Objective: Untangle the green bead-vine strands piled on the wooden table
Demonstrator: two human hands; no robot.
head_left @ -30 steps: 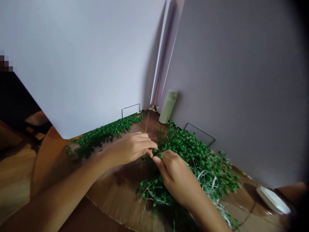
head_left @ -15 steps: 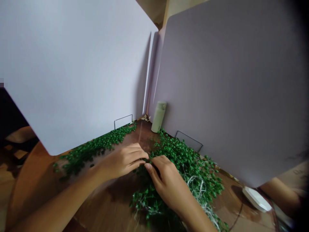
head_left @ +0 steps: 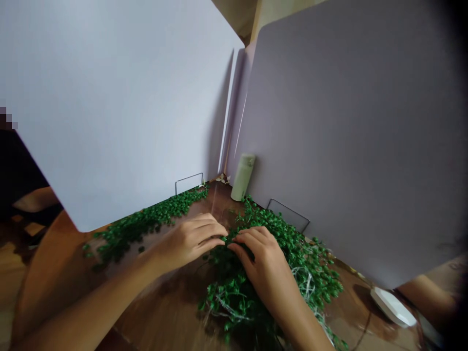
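My left hand [head_left: 199, 238] pinches a small green artificial leaf sprig [head_left: 224, 239] between thumb and fingertips. Close by on the right, my right hand [head_left: 261, 256] has its thumb and fingers curled together at the same sprig; what lies between its fingertips is mostly hidden. Under and behind the right hand spreads a loose heap of green artificial foliage [head_left: 310, 263]. White strings [head_left: 307, 285] run through that heap. A long row of loose green sprigs [head_left: 149, 219] lies on the brown table [head_left: 164, 312], left of my hands.
Two tall panels, one white [head_left: 127, 97] and one grey [head_left: 347, 136], meet behind the table. A pale green bottle [head_left: 243, 178] stands in their corner. At right lies a white box-shaped object [head_left: 393, 307]. Other people's arms [head_left: 36, 199] show beyond both panels.
My right hand has moved slightly right and up, its fingertips now a little apart from the left hand's. The whole view has shifted slightly.
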